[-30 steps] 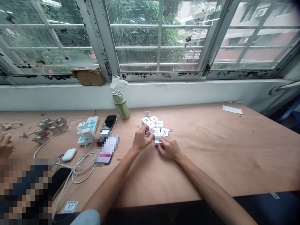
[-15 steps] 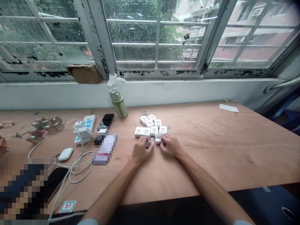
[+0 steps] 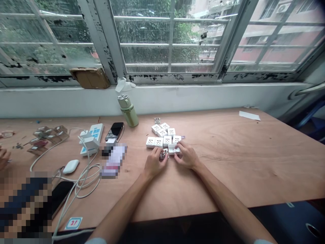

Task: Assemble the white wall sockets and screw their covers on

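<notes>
left hand [image 3: 153, 163] curled, small metal insert [image 3: 164, 155] pinched at fingertips, just beside white socket module [image 3: 174, 149]; right hand [image 3: 185, 156] half open, fingertips on that module, firmness of grip unclear; neighbouring socket modules [image 3: 158, 142] grouped close behind on plywood table [image 3: 228, 169].

1 head-worn view, facing forward and down

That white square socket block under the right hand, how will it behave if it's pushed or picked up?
The white socket block under the right hand looks like rigid plastic, so probably stiff. Its flat square base suggests it would slide, not roll. Its smooth faces may feel slightly slippery.
</notes>
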Demonstrator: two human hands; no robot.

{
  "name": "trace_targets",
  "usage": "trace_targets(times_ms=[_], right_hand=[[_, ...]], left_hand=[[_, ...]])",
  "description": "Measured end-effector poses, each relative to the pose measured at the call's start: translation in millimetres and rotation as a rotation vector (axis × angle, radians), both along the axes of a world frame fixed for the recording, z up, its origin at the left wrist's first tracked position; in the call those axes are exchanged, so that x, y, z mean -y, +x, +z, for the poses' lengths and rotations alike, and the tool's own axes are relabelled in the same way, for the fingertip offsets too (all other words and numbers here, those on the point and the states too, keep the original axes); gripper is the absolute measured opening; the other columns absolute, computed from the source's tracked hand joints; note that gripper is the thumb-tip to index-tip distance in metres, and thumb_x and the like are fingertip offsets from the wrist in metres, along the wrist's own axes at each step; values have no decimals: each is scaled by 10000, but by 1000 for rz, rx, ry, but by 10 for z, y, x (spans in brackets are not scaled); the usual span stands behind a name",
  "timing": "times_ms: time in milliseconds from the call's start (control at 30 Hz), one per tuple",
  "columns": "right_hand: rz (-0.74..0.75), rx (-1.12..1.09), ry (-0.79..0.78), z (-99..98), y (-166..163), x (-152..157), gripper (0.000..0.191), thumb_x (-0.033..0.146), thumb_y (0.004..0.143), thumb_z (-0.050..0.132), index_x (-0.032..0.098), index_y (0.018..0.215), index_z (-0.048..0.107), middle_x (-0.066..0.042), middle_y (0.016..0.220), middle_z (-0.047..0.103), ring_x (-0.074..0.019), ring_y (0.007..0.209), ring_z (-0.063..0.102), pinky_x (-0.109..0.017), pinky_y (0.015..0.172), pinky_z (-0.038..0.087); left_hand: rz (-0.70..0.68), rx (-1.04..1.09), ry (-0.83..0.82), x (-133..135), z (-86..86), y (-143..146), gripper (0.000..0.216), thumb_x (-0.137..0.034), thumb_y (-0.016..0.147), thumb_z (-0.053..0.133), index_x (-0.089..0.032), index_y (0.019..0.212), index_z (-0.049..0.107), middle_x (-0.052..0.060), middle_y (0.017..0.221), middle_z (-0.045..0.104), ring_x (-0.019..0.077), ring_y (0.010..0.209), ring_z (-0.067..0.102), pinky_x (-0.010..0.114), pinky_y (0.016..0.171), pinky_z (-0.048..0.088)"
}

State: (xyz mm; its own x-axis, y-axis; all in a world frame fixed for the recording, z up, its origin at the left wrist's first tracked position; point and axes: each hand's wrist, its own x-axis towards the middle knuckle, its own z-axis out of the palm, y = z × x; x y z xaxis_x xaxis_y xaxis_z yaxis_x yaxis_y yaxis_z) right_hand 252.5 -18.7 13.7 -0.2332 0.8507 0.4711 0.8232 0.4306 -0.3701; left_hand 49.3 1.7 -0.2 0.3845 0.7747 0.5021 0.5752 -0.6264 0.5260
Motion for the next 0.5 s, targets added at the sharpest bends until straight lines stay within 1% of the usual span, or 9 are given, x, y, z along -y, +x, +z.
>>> trace_targets(times_ms=[133,233,300,500], right_hand=[[8,23,6,-4,11,-7,178,228,778,565,195,953,553,-71,1012,589,-187,827,570,-283,692,449],[29,38,-2,-5,12,-11,130,210,764,567,198,894,562,-78,1017,589,-195,857,566,-291,719,452],[27,46,-11,0,12,-10,104,191,755,562,199,858,564,-77,1013,592,-191,849,563,-287,711,448],[3,98,-29,1,-12,-8,60,156,744,538,201,783,548,-49,855,609,-173,750,536,-275,642,389]], left_hand=[[-19,-5,-18,5,-2,5,90,-284,883,547,-200,918,541,46,897,576,153,715,567,279,621,484],[-28,-7,-22,4,-2,5,88,-273,877,552,-203,931,546,49,907,584,161,736,581,283,626,492],[-25,-11,-17,4,-1,2,90,-270,874,556,-205,934,548,50,908,590,165,743,587,284,626,493],[-8,-57,3,14,9,-7,115,-284,865,573,-209,949,551,51,914,608,185,793,598,300,665,500]])
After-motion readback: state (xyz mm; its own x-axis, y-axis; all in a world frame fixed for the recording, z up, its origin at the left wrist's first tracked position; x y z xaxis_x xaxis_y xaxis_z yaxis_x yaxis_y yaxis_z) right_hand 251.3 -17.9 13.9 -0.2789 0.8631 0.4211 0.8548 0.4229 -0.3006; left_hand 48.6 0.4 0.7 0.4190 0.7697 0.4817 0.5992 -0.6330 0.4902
